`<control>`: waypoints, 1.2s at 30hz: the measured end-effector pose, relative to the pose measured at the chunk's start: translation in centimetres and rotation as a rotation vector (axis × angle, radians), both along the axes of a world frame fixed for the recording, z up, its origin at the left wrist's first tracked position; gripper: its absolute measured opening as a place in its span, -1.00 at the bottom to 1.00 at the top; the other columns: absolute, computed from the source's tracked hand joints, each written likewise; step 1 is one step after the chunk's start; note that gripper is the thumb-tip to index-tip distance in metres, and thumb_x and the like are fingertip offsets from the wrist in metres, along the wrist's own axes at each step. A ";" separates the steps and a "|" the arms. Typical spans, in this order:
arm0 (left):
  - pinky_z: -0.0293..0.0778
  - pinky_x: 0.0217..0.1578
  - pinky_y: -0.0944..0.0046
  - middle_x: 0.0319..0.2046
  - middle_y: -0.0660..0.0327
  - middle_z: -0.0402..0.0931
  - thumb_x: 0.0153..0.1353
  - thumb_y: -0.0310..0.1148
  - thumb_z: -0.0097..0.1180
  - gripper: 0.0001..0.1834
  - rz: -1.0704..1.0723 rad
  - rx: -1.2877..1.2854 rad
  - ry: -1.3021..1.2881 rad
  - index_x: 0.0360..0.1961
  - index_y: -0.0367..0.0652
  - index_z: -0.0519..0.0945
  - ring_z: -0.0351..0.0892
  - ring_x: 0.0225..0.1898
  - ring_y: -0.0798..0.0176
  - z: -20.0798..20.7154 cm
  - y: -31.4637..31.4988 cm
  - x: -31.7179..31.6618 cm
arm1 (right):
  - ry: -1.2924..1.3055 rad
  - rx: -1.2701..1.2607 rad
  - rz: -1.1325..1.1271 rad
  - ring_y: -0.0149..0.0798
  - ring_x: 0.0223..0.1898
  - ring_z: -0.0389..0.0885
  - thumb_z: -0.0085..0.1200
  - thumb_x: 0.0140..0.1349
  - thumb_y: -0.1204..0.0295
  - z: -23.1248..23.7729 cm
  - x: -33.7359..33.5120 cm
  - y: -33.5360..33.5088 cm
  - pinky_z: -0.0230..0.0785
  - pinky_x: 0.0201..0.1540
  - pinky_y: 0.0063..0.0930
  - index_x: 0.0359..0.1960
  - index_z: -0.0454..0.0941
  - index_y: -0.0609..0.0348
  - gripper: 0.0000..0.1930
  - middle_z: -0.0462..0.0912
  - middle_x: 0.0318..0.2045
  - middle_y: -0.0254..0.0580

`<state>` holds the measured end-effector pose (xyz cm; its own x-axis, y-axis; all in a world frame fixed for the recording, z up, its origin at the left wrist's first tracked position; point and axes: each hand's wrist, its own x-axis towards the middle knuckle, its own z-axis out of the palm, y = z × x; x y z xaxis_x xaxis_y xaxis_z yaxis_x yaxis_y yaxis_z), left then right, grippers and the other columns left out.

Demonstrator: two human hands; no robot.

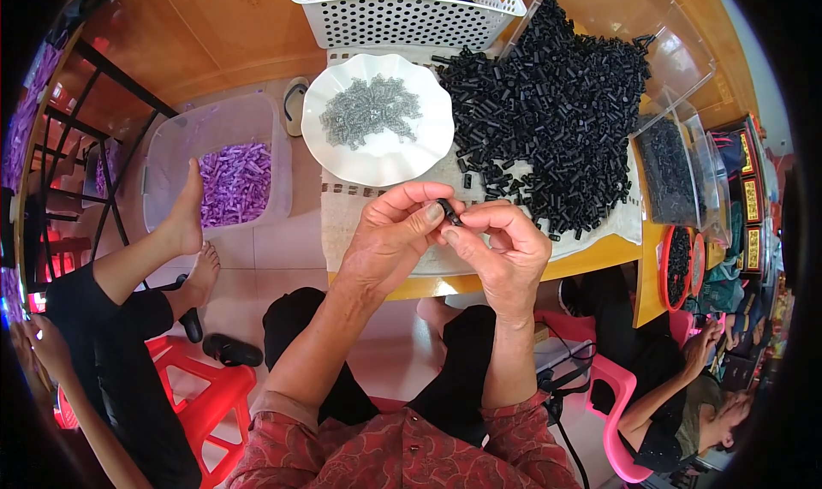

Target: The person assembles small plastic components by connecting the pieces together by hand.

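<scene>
Left hand (387, 239): thumb and forefinger closed on a small black piece (448, 211), long axis slanting upper left to lower right. Right hand (507, 259): thumb and forefinger pinching its lower right end. Piece lies between both hands, over the near side of the yellow bench (591, 260). Beyond: woven pale cloth (339, 232); glossy scalloped plate (377, 167) bearing fine grey bits (370, 110); heaped black cylinders (552, 121); perforated white basket (411, 24).

black piece (448, 211): partly covered by fingers (419, 223) | white basket (411, 25): cut off by top edge | grey bits (368, 112) on plate (377, 165): too small to identify | shirt (411, 455): cut off below
</scene>
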<state>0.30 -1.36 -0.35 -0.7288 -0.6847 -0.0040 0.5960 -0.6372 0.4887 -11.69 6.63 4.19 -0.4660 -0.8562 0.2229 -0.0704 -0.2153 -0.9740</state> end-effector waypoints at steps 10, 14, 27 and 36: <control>0.48 -0.20 0.36 -0.16 0.12 0.58 0.31 -0.58 0.01 -0.76 0.050 -0.028 -0.033 -0.02 -0.26 0.56 0.53 -0.23 0.37 0.0 0.1 -0.1 | 0.015 -0.006 0.009 -0.40 -0.34 0.62 0.25 0.07 0.70 -0.1 0.0 -0.1 0.49 -0.24 -0.59 -0.30 0.59 0.37 -0.84 0.63 -0.32 -0.13; 0.48 -0.19 0.37 -0.15 0.11 0.59 0.30 -0.57 0.03 -0.75 0.062 -0.042 -0.017 -0.01 -0.26 0.57 0.54 -0.22 0.36 0.0 0.3 0.0 | 0.037 -0.013 -0.010 -0.38 -0.32 0.62 0.21 0.11 0.71 -0.3 0.2 0.0 0.49 -0.22 -0.58 -0.30 0.58 0.38 -0.88 0.61 -0.31 -0.13; 0.49 -0.17 0.38 -0.10 0.09 0.58 0.31 -0.56 0.02 -0.72 0.057 0.055 0.079 0.03 -0.21 0.57 0.53 -0.21 0.36 -0.2 0.7 -0.4 | 0.000 -0.032 0.023 -0.39 -0.32 0.62 0.15 0.15 0.72 -0.4 0.3 -0.2 0.50 -0.23 -0.61 -0.28 0.54 0.40 -0.89 0.59 -0.29 -0.12; 0.49 -0.18 0.36 -0.14 0.08 0.59 0.31 -0.54 0.03 -0.75 0.111 0.004 0.059 -0.01 -0.22 0.58 0.53 -0.20 0.34 -0.2 1.3 -0.7 | 0.280 -0.075 -0.059 -0.40 -0.36 0.61 0.17 0.15 0.70 -0.5 0.2 0.1 0.48 -0.31 -0.61 -0.34 0.54 0.37 -0.92 0.60 -0.33 -0.13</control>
